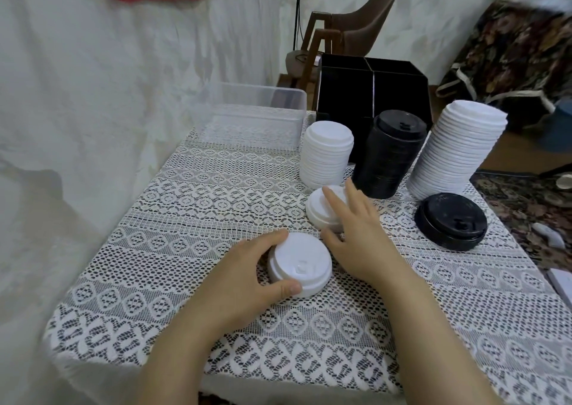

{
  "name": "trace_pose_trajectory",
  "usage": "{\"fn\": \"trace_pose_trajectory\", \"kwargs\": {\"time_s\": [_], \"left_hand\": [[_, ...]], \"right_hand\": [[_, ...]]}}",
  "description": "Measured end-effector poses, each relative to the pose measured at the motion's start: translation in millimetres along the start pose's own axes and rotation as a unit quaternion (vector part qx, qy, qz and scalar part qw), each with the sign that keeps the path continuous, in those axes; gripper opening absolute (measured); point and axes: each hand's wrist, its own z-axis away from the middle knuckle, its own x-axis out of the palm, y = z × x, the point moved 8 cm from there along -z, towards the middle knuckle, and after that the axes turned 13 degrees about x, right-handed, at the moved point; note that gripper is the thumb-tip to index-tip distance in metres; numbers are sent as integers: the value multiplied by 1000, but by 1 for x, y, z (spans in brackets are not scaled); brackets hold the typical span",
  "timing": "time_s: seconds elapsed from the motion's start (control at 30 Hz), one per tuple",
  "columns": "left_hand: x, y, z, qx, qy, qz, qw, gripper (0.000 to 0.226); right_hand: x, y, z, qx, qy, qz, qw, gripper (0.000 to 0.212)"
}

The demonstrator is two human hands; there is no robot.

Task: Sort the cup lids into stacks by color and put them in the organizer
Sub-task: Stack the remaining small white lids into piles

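Both my hands on white lids, with the stacks just past my fingertips.

My left hand [247, 277] curls round the near white lid [299, 265], thumb on its near rim. My right hand [356, 237] lies spread, fingers straight, on the far white lid [322, 211]. Beyond those fingers stand a short white stack [328, 154], a black stack [390, 157] and a tall white stack [455, 154], with the black organizer [346, 86] behind them.

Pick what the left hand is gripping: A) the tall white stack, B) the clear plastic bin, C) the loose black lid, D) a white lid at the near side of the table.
D: the left hand curls its thumb and fingers round a white lid, while the loose black lid lies apart, far to the right.
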Motion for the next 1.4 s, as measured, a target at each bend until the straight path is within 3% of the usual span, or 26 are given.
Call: {"fn": "trace_pose_trajectory", "kwargs": {"time_s": [0.17,0.37,0.53,0.63,0.7,1.4], "left_hand": [[0,0,-1,6,-1,0,1000,80],[-1,1,0,8,-2,-5,1000,81],[0,1,0,6,-2,3,1000,81],[0,1,0,4,-3,3,1000,81],[0,0,0,5,-3,4,1000,82],[0,3,0,6,-2,10,1000,80]], "right_hand": [[-10,9,-1,28,64,-40,997,67],[-3,11,-5,11,0,-101,995,64],[-15,17,-4,31,63,-126,990,52],[-11,17,-4,16,32,-137,990,39],[-7,19,-4,15,12,-144,989,42],[-24,20,0,3,118,-182,976,38]]}}
